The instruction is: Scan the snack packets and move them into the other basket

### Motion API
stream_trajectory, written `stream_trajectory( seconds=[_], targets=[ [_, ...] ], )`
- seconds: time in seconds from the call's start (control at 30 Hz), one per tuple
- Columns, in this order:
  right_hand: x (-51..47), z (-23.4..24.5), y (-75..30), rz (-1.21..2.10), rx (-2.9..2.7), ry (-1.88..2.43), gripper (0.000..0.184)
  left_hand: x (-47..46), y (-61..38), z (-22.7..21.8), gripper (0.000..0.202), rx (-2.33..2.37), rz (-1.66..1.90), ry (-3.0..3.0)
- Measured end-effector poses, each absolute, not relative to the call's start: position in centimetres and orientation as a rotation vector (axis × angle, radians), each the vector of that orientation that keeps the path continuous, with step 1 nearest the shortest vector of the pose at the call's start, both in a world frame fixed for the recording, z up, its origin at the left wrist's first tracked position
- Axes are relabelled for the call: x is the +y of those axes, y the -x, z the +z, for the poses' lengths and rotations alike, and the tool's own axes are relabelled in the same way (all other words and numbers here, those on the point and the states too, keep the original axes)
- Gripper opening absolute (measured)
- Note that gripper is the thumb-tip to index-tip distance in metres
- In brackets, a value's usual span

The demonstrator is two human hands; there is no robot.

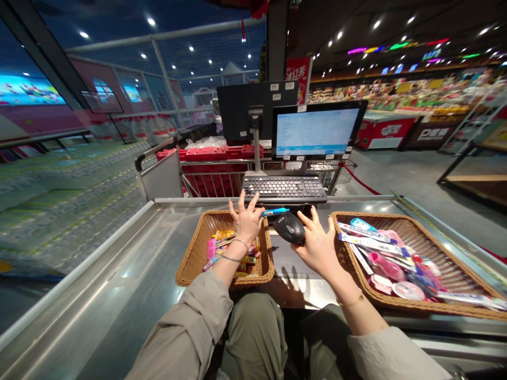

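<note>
Near the middle, my left hand [248,220] pinches a slim blue pen-like item [276,211] with a barcode label, its other fingers stretched out over the keyboard's front edge. Beneath that forearm is a wicker basket [190,257] of small, colourful packaged goods [222,244]. My right hand [317,240] is around a black handheld barcode scanner [290,227], several of its fingers extended. The scanner's head points left, close to the blue item; its handle is hidden. To the right, a larger wicker basket [455,244] holds toothbrush packs [370,242] and pink plastic items [388,267].
A keyboard [283,186] stands behind my hands, below a lit monitor [317,131] and a dark screen back [253,108]. The metal counter [130,264] has raised edges. Beyond are a trolley [214,177], stacked bottles [75,195] and a red freezer [382,131].
</note>
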State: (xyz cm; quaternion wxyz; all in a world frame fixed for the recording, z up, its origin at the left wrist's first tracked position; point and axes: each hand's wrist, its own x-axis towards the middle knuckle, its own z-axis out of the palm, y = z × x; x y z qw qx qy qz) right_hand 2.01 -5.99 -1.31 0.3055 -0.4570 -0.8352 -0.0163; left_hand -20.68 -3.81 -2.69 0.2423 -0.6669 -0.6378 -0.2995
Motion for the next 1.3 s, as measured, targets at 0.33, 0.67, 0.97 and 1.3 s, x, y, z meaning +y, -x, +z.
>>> stream_trajectory(
  seconds=[0.33,0.67,0.97,1.3],
  targets=[
    [-6.0,-1.4,-3.0,-0.071,-2.168,1.209,0.026,-4.1,19.8,-1.8,0.018,-1.741,-0.799,1.845],
    [-6.0,-1.1,-4.9,-0.076,-2.106,1.279,0.024,-3.7,18.1,-1.0,0.021,-1.722,-0.815,1.885],
    [-5.2,-1.4,-7.4,-0.149,-1.982,1.37,0.025,-2.5,16.0,-0.7,0.019,-1.657,-0.843,1.906],
    [-5.0,-1.4,-10.4,-0.108,-1.83,1.449,0.028,-1.6,13.1,0.0,0.02,-1.612,-0.866,1.99]
  ],
)
